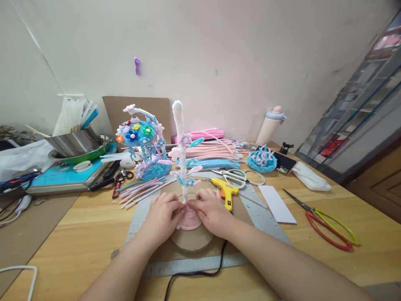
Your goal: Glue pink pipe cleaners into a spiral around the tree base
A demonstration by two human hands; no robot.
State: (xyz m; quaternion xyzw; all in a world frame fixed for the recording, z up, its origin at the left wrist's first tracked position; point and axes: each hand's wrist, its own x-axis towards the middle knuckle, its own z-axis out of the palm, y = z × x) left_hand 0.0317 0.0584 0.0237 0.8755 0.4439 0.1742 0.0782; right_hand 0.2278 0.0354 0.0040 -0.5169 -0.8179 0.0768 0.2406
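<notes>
A white fuzzy stem [178,119] with pink and blue pipe cleaner flowers and leaves stands upright in front of me. At its foot lies a pink pipe cleaner coil [190,220], wound in a spiral on a round cardboard disc [191,242]. My left hand [164,214] pinches at the coil's upper edge from the left. From the right, my right hand [214,212] presses its closed fingertips on the same spot by the stem's foot. The thumbs nearly meet there, and the fingers partly hide the join between stem and coil.
A yellow glue gun [228,193] lies right of the stem, near light-handled scissors [234,177]. Bundled pipe cleaners [213,150] lie behind. A flowered blue pipe cleaner lamp shape [138,136] stands left. Red-and-yellow scissors [328,225] and a white card [277,205] lie right.
</notes>
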